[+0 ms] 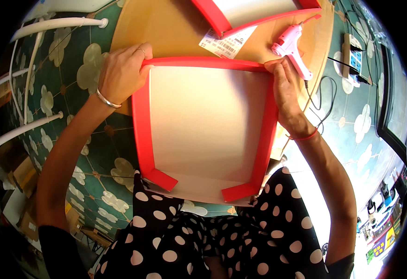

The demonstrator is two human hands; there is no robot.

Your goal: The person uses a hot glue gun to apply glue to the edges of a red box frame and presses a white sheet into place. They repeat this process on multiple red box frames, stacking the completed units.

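Observation:
A shallow cardboard box [203,125] with a pale inside and red walls rests over my lap and the near part of the round table. Its near wall is not upright; two red end flaps bend inward there with a gap between them. My left hand [125,69] grips the far left corner, fingers closed over the red rim. At the far right corner, my right hand [285,88] has its fingers wrapped round the edge. Just beyond that hand lies a pink glue gun [289,42], its cord running off the table's right side.
Another red-walled box part [259,21] lies at the far side of the table [152,28], above a printed white label [226,43]. A power strip [352,58] with cables is on the tiled floor at right. White curved metal tubes [54,23] stand at left.

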